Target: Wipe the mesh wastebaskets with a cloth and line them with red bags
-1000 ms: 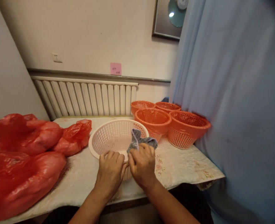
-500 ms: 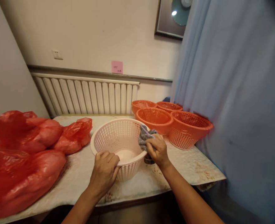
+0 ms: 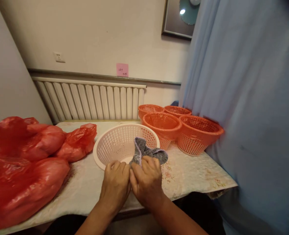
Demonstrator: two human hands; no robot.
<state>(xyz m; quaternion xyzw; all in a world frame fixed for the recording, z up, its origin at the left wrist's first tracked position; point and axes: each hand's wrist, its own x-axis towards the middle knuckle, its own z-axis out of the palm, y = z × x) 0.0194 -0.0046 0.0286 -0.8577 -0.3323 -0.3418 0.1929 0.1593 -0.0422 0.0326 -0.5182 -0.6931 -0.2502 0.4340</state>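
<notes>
- Left hand [image 3: 115, 184]: fingers clamped over near rim of basket [image 3: 118, 143].
- Right hand [image 3: 147, 181]: fingers clamped on cloth [image 3: 148, 151]; bunched cloth projects forward beyond knuckles.

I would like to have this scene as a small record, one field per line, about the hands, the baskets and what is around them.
Left hand: curled on near rim of pale basket
Right hand: holds grey cloth at same rim, close beside left hand
Orange baskets: four, grouped at right
Red plastic bags: bulging, at left
Surface: covered table
Background: radiator, pink note
Far right: blue curtain
</notes>
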